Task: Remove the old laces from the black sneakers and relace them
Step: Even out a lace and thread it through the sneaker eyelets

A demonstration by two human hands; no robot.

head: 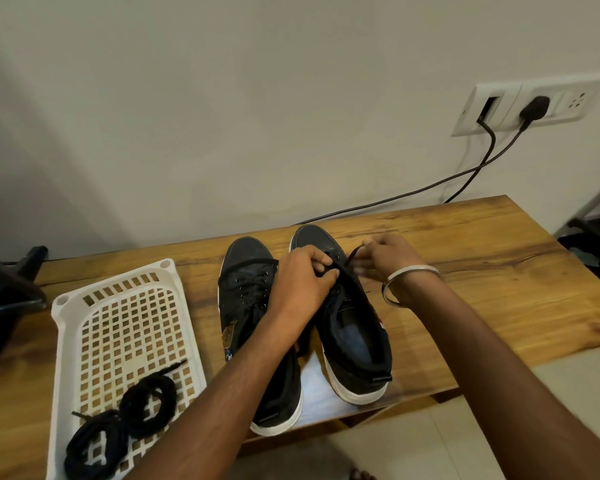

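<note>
Head view: two black sneakers on wooden bench [465, 271], toes toward wall. Left sneaker [253, 306] laced. Right sneaker [354, 327] under both hands. Left hand [302, 278] grip closed on right sneaker's eyelet area near toe. Right hand [385, 252] grip pinching black lace [352, 255] end, lace drawn up from shoe. White basket [118, 327] at left, holding two coiled black laces [125, 417].

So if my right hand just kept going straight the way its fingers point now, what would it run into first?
Probably the right sneaker: the right hand pinches the lace with fingers aimed leftward at its eyelet area, and beyond that is the left hand. Depth is hard to judge.
</note>
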